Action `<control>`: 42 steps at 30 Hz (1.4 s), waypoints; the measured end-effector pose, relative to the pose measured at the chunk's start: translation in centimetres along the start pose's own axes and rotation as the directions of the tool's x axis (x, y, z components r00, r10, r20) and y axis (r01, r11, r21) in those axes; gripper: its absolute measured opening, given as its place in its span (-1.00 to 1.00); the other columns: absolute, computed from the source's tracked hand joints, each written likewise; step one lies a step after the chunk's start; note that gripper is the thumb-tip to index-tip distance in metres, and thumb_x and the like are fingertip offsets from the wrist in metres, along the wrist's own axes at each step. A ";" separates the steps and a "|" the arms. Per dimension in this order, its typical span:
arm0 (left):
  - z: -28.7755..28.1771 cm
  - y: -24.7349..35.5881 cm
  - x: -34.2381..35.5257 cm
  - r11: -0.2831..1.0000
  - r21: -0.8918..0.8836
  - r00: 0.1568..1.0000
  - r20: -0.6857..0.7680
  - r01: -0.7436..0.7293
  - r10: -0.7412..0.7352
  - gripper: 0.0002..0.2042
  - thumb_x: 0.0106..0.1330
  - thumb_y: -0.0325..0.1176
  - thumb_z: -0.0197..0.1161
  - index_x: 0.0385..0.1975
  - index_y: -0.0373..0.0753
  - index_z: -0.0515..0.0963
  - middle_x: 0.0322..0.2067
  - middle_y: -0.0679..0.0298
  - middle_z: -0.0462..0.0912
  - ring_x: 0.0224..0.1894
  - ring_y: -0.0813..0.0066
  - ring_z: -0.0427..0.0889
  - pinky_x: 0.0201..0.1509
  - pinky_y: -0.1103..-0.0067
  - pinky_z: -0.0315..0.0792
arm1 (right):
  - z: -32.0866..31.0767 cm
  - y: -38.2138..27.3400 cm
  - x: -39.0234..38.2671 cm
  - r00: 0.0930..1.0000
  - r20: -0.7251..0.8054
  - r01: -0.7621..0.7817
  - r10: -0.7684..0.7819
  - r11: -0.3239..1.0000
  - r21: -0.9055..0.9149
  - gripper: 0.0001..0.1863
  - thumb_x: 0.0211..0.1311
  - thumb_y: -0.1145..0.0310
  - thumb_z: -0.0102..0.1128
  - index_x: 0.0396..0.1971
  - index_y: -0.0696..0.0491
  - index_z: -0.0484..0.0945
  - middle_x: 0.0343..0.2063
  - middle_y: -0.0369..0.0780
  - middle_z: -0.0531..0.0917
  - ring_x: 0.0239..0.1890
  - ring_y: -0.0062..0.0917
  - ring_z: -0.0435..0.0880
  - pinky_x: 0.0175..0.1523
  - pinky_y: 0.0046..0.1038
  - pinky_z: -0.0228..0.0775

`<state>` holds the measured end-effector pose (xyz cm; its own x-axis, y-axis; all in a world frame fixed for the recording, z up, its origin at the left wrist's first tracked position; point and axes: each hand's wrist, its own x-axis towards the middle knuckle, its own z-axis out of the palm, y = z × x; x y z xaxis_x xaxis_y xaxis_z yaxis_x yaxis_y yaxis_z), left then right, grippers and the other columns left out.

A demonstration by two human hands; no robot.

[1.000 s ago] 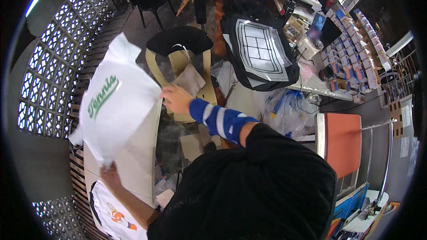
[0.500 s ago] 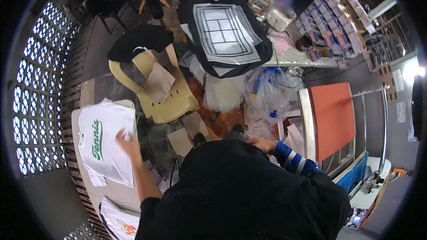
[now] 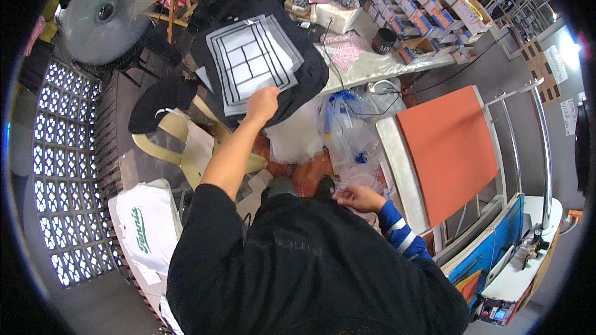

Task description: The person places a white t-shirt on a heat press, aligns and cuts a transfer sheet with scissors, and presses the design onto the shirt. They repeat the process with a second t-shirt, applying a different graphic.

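Sheet (image 3: 251, 62) with black court lines lies right of and beyond the chair (image 3: 172, 125), long axis pointing away, leaning left. My left hand (image 3: 264, 104) curls at its near edge, grip unclear; my right hand (image 3: 362, 199), right of the chair, half-curls, contents unclear. Green script marks the shirt (image 3: 149, 218) nearer than the chair.

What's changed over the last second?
The white T-shirt with green lettering was let go, and lies at left. The left hand reached forward-right to white sheets with black court lines; the right hand drew back rightward. The rectangular orange pad stayed put.
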<state>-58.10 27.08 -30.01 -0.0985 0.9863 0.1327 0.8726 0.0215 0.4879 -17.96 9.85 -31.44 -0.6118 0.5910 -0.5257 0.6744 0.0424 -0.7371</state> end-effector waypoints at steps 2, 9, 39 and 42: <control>0.2 -3.3 1.7 0.942 -0.277 0.953 -0.176 0.192 -0.246 -0.79 0.38 -0.27 0.24 -0.23 -0.29 0.68 -0.23 0.04 0.74 -0.15 0.08 0.71 0.02 0.27 0.52 | -3.4 -3.6 3.5 0.955 -0.297 -0.025 0.008 0.998 -0.053 -0.57 0.24 0.07 0.33 -0.16 0.17 0.64 -0.26 0.02 0.72 -0.19 -0.15 0.73 -0.09 -0.21 0.53; -11.0 -8.4 7.8 0.905 -0.386 0.720 -0.576 0.178 -0.387 -0.80 0.45 -0.38 0.16 -0.09 -0.33 0.63 -0.21 0.07 0.75 -0.17 0.23 0.74 -0.07 0.42 0.54 | -13.4 -18.6 23.9 0.710 -0.605 0.398 -0.361 0.914 -0.079 -0.73 0.23 0.21 0.32 -0.29 0.14 0.68 -0.39 0.00 0.73 -0.24 -0.12 0.76 -0.13 -0.20 0.57; -2.5 -1.8 8.5 0.933 0.325 0.580 0.794 -0.152 -0.182 -0.34 0.23 0.29 0.22 0.08 -0.16 0.64 -0.03 0.03 0.72 0.09 0.10 0.68 0.18 0.27 0.51 | -11.5 -32.7 -14.9 -0.014 -0.914 0.079 -0.405 0.911 -0.404 -0.68 -0.07 0.40 0.54 -0.37 0.21 0.59 -0.54 -0.11 0.66 -0.52 -0.39 0.63 -0.36 -0.42 0.41; 5.0 -10.8 10.1 0.924 0.263 0.812 0.579 -0.277 0.079 -0.47 0.25 0.03 0.28 0.15 -0.12 0.59 0.12 0.04 0.64 0.17 0.13 0.62 0.22 0.36 0.49 | -7.4 -30.7 -19.4 -0.350 -0.907 0.331 -0.234 0.875 -0.353 -0.65 -0.02 0.33 0.54 -0.36 0.19 0.55 -0.49 -0.10 0.65 -0.44 -0.49 0.57 -0.32 -0.44 0.31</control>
<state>-66.09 37.58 -38.21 0.2657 0.8970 -0.3533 0.9595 -0.2105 0.1873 -23.74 3.08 4.51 0.4315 0.5140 0.7414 0.5337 0.5171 -0.6691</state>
